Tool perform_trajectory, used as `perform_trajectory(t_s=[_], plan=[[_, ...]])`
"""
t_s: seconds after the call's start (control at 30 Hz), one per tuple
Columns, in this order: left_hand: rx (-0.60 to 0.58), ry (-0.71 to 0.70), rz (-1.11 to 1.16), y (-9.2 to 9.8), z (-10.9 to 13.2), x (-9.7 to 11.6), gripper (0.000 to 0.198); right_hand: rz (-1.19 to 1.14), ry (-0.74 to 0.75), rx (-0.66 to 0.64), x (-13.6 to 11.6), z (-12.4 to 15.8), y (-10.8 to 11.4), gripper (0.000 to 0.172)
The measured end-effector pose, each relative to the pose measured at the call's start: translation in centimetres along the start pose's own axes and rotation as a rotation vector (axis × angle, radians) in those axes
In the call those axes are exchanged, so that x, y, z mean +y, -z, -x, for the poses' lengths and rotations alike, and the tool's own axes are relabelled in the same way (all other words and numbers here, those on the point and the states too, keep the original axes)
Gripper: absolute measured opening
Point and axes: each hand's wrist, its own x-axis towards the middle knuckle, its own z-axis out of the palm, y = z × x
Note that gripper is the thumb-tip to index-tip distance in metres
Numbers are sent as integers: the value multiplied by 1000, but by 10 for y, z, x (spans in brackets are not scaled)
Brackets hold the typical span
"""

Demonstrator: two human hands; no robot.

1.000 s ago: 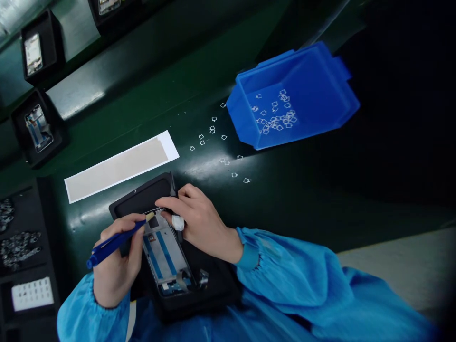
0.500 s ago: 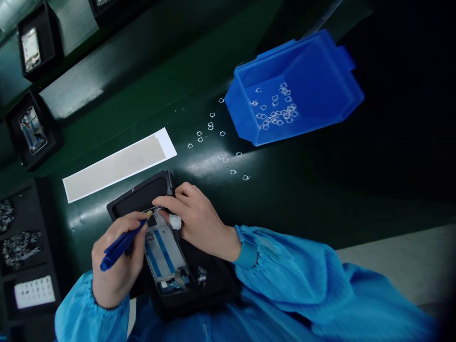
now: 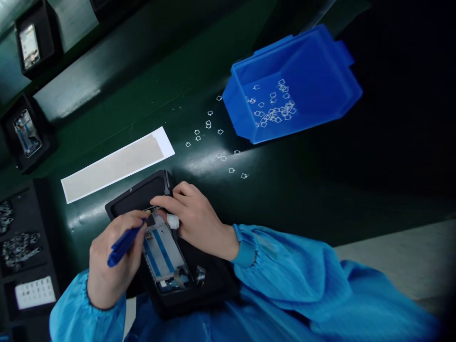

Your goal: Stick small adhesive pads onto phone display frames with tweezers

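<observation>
My left hand is closed around a blue pen-like tool, with its pale tip at the upper end of an opened phone. The phone shows a silver plate with two blue strips and lies tilted in a black tray. My right hand grips the phone's upper edge, index finger on top and thumb alongside. A white wrap covers a digit of that hand. What lies right under the fingertips is too small to make out.
A pale strip sheet lies beyond the tray. Small white square frames are scattered by a blue bin holding more. At left stand a black parts tray and black trays with phones.
The outer end of the blue tool has swung slightly up and right, and my left hand has shifted a little left. My right hand keeps its grip. The whole view has drifted slightly.
</observation>
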Motion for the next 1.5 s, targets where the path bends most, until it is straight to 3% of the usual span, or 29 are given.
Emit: perform_trajectory(t_s=[0.43, 0.53, 0.6, 0.67, 0.73, 0.8, 0.83, 0.9, 1.0, 1.2, 1.4, 1.5], plan=[[4, -39, -46, 0, -9, 1, 16, 24, 16, 19, 0, -2, -1, 26], [20, 51, 23, -4, -5, -2, 14, 14, 26, 27, 0, -2, 0, 24], [106, 201, 158, -8, -1, -5, 15, 2, 30, 31, -1, -3, 0, 23], [304, 294, 320, -9, 4, -8, 19, -7, 31, 37, -2, -3, 0, 22], [538, 242, 427, -7, 8, -9, 20, -21, 37, 45, -2, -2, -1, 21], [611, 139, 373, -4, 13, -9, 13, -46, 40, 52, -2, -2, -1, 20], [549, 98, 279, -2, 16, -9, 11, -59, 38, 53, -2, -2, -2, 19], [312, 30, 1, -2, 23, -9, 13, -84, 26, 50, -1, -2, -2, 18], [51, -77, -370, -10, 32, -12, 28, -107, 13, 47, -2, -1, -2, 18], [-66, -135, -609, -19, 28, -14, 37, -105, 33, 89, -2, -3, -2, 17], [-232, -57, -548, -9, 16, -9, 34, -119, 25, 78, -3, -1, -3, 17], [-299, -21, -480, -3, 14, -12, 37, -287, -65, 153, 4, -3, 10, 24]])
